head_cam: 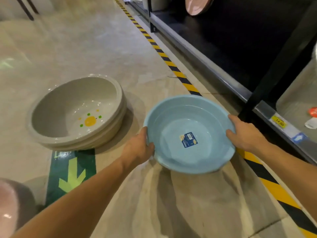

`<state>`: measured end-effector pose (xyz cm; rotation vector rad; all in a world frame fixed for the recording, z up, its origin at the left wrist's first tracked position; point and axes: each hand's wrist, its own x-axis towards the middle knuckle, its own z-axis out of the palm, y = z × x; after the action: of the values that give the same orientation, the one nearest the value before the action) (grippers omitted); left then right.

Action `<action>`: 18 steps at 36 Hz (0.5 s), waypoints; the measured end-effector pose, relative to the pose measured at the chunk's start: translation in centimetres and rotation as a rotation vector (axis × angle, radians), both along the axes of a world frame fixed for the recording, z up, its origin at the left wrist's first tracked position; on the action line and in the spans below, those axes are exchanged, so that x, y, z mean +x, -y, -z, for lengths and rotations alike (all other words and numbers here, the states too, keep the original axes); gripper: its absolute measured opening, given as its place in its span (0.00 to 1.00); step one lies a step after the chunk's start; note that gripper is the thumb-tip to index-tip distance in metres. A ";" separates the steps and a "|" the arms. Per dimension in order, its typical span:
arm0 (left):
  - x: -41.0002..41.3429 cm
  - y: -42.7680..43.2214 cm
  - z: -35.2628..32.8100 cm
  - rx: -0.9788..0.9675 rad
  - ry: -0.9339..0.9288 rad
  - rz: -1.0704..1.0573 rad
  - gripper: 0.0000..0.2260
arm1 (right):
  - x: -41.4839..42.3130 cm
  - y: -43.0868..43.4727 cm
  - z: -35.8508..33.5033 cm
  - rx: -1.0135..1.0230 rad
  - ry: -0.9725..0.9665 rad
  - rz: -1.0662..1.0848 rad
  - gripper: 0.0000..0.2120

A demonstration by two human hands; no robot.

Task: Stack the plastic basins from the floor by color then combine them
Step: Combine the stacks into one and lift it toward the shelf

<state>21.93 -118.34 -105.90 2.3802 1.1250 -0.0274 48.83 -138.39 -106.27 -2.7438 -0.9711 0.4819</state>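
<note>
Left hand [139, 148] is clamped on the left rim of the blue basin [188, 124], thumb on the lip and fingers tucked out of sight beneath. Right hand [244, 133] grips the opposite rim, fingers curled over the edge. So it's a two-handed hold, one hand on each side. The basin sits mouth-up and tipped a little, and its shadow on the floor [103, 48] suggests it is held clear of the ground. A dark blue label [188, 140] sits in the bottom. Faint rings inside could mean several basins are nested; I can't tell.

Here's the relation that matters: the grey stack [77, 110], at least three rims deep with a yellow motif in the top one, stands on the floor to the left and slightly farther off, apart from the blue basin. The left hand is the nearer one to it. Everything is round, so no long axis to line up, only centre over centre. By my read, combining means a carry to the left.

Near left, the blurred edge of a pink basin [6, 208]. A green arrow sticker [72, 176] lies just near of the grey stack. Right of the blue basin, striped tape [187, 85] runs along a dark shelf rack [223, 54] bearing a yellow price tag [279, 122].
</note>
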 end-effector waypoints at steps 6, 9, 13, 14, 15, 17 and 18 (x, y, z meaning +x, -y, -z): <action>-1.5 0.4 -0.9 -0.065 0.173 -0.036 0.25 | -1.0 0.7 0.1 0.137 0.036 -0.013 0.27; -2.7 0.5 -1.9 -0.065 0.182 -0.031 0.24 | -2.2 1.0 -1.0 0.181 0.029 -0.003 0.27; -4.4 -0.2 -4.3 -0.070 0.206 -0.046 0.27 | -4.1 1.1 -3.4 0.208 0.053 0.005 0.27; -5.0 -0.3 -5.1 -0.059 0.218 -0.052 0.27 | -4.5 0.9 -4.2 0.223 0.071 -0.003 0.27; -5.8 -0.5 -5.8 -0.044 0.230 -0.055 0.27 | -5.0 0.6 -4.9 0.238 0.084 -0.012 0.27; -7.5 -0.8 -7.2 -0.025 0.255 -0.056 0.27 | -6.3 -0.1 -6.4 0.258 0.094 -0.020 0.27; -8.4 -1.0 -8.0 -0.025 0.261 -0.060 0.27 | -7.0 -0.4 -7.1 0.267 0.100 -0.024 0.27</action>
<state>13.52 -117.30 -97.93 2.2476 1.0618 0.2802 41.80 -137.95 -99.21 -2.5388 -1.0114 0.2025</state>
